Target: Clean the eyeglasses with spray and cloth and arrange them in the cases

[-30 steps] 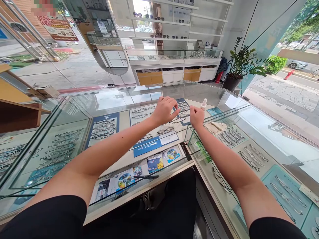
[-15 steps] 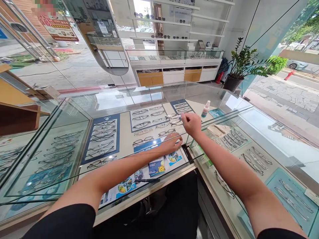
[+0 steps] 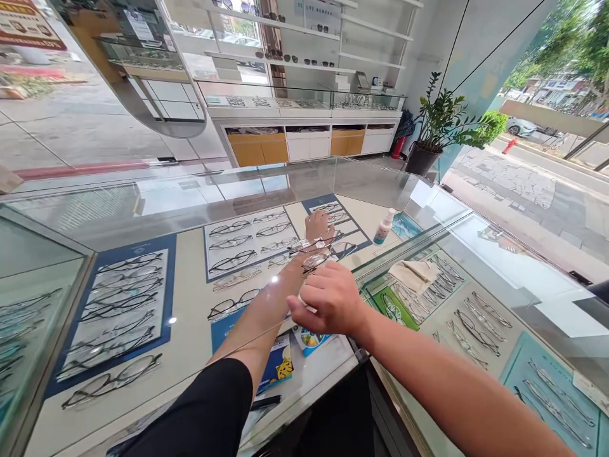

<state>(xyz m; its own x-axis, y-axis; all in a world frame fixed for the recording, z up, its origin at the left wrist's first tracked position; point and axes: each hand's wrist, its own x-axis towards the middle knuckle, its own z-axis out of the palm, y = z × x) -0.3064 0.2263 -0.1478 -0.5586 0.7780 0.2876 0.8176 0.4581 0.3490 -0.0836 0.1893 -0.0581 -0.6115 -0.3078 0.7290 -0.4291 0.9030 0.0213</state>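
Note:
My left hand (image 3: 318, 228) is inside the glass display case, at the small blue-edged tray (image 3: 358, 236) of eyeglasses near its far side. Its fingers are apart over the frames there, with no frame visibly held. My right hand (image 3: 333, 298) is curled closed above my left forearm. From its far side sticks out a pair of eyeglasses (image 3: 314, 260) with a thin frame, which it grips; the fingertips are hidden. Left of my hands, a larger tray holds rows of eyeglasses (image 3: 233, 259). Some loose frames overlap the view near my left wrist.
Glass panes and their edges surround both hands. A white spray bottle (image 3: 383, 227) stands right of the small tray. A beige cloth (image 3: 413, 277) lies on more frames at right. Another blue tray (image 3: 171, 279) is at left. A potted plant (image 3: 425, 155) stands beyond.
My left hand has reached forward from the near edge to the small far tray. My right hand has come back toward me and left, still with the eyeglasses. The view has shifted.

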